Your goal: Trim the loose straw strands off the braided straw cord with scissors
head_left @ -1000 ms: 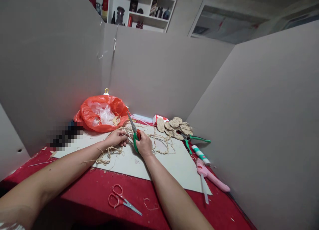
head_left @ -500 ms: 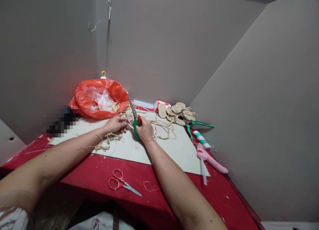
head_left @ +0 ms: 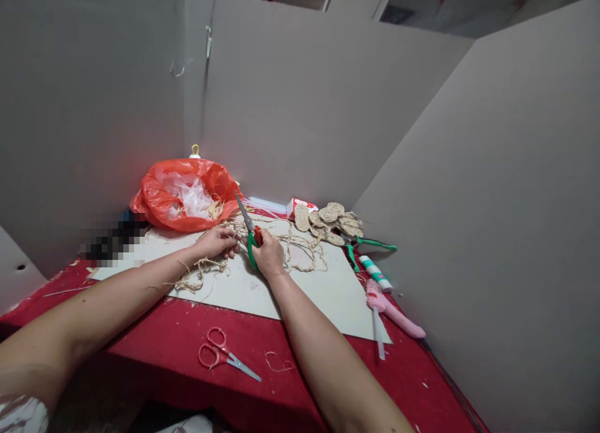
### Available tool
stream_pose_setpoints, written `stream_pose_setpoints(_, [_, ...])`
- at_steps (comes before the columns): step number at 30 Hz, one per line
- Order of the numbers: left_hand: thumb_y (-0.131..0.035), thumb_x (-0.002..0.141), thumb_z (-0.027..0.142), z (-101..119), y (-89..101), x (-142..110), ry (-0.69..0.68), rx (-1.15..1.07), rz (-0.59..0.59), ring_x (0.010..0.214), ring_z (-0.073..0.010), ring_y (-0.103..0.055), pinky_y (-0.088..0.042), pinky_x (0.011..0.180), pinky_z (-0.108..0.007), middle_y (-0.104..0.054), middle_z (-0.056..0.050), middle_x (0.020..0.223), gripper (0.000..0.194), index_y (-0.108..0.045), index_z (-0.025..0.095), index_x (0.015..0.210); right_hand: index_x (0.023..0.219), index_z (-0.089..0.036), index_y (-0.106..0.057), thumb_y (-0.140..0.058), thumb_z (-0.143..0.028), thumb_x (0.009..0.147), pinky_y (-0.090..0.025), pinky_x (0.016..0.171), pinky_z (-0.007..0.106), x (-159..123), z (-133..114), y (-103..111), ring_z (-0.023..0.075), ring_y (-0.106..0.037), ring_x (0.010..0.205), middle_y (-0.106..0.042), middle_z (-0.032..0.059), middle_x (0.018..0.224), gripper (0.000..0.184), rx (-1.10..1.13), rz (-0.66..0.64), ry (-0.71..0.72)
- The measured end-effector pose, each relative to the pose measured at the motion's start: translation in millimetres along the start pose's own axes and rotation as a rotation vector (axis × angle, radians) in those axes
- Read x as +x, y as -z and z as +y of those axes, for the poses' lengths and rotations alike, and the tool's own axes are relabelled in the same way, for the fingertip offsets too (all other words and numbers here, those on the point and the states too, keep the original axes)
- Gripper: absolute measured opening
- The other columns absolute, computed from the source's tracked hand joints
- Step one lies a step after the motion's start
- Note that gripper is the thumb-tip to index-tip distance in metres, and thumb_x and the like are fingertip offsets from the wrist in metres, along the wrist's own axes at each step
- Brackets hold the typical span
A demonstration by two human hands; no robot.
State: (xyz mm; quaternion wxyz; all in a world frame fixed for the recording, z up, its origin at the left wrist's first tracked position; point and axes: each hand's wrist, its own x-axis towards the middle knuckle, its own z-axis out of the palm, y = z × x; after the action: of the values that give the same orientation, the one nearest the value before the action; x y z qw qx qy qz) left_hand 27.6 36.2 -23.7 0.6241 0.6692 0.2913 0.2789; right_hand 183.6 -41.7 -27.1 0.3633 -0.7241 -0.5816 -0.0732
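My right hand (head_left: 268, 256) grips green-handled scissors (head_left: 248, 232), blades pointing up and away. My left hand (head_left: 217, 241) is closed on a strand of braided straw rope (head_left: 300, 252), pinching it right beside the blades. The tangled rope spreads over a pale board (head_left: 328, 295) lying on the red table (head_left: 154, 339). More loose straw (head_left: 197, 280) trails under my left wrist.
An orange plastic bag (head_left: 185, 192) sits at the back left. Woven straw discs (head_left: 328, 223), green pliers (head_left: 363, 245), a glue tube (head_left: 375, 273) and a pink glue gun (head_left: 391, 311) lie on the right. Small red scissors (head_left: 222, 358) rest near the front edge. Grey partition walls enclose the table.
The view dipped down, then rose again. Both hands stay together at the rope with the scissors; their grip looks unchanged.
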Motion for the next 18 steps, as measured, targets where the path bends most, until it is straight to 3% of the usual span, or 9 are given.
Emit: stream_pose_setpoints(18, [-0.067, 0.071, 0.030, 4.7, -1.7, -4.7, 0.015, 0.013, 0.026, 0.047, -0.0093, -0.058, -0.041, 0.043, -0.018, -0.066, -0.002, 0.065, 0.025, -0.064, 0.013, 0.089, 0.094, -0.023, -0.062, -0.053, -0.050, 0.080, -0.029, 0.057, 0.025, 1.2, 1.0, -4.1, 0.0157, -0.055, 0.061, -0.064, 0.0004, 0.069, 0.032, 0.001, 0.015, 0.023])
